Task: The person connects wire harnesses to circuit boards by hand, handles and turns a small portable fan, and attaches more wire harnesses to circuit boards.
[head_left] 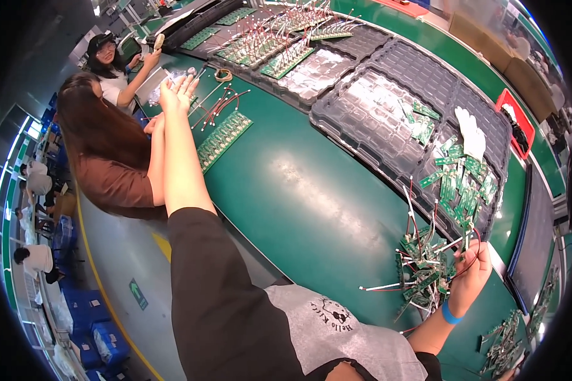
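My left arm stretches far across to the left, and my left hand [179,94] is open with its fingers extended. Nothing shows in it. Close by lie loose red and black wires [225,108] and a long green circuit board panel [225,140]. At the right, my right hand [473,270] pinches a small green circuit board [466,241] with a wire on it. That hand is beside a heap of wired circuit boards [422,270] on the green table [286,184]. Just beyond it, many small bare boards [461,181] lie in a black plastic tray [378,152].
A white glove [470,132] rests on the boards in the tray. Farther back, more black trays hold wired panels [254,47]. A red bin [518,124] stands at the far right, and more boards [503,343] lie near right. Two people sit at the left, the nearer in a brown top [117,181].
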### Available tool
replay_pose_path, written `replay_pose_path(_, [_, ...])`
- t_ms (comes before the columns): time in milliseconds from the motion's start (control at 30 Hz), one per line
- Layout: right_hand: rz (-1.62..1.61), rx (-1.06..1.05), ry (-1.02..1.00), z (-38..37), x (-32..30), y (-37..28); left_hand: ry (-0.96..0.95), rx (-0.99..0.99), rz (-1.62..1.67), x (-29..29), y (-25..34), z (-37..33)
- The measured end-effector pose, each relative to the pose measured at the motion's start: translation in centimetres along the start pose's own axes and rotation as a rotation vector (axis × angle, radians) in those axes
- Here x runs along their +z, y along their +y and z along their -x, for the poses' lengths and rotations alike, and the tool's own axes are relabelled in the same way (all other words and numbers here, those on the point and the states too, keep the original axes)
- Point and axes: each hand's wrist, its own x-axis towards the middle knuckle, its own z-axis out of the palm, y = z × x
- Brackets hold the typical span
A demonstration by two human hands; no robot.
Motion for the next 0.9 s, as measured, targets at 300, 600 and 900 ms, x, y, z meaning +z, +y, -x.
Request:
replay_pose_path(300, [0.010, -0.005, 0.011, -0.1, -0.5, 0.3, 0.034, 0.104, 0.024, 0.8, 1.0, 0.4])
replay_pose_path(600, [-0.014, -0.013, -0.015, -0.2, -0.5, 0.4, 0.061, 0.098, -0.033, -0.6, 2.5, -0.1])
replay_pose_path(900, [-0.005, 0.020, -0.045, -0.1, -0.5, 0.3, 0.097, 0.044, -0.151, -1.2, 2.9, -0.1])
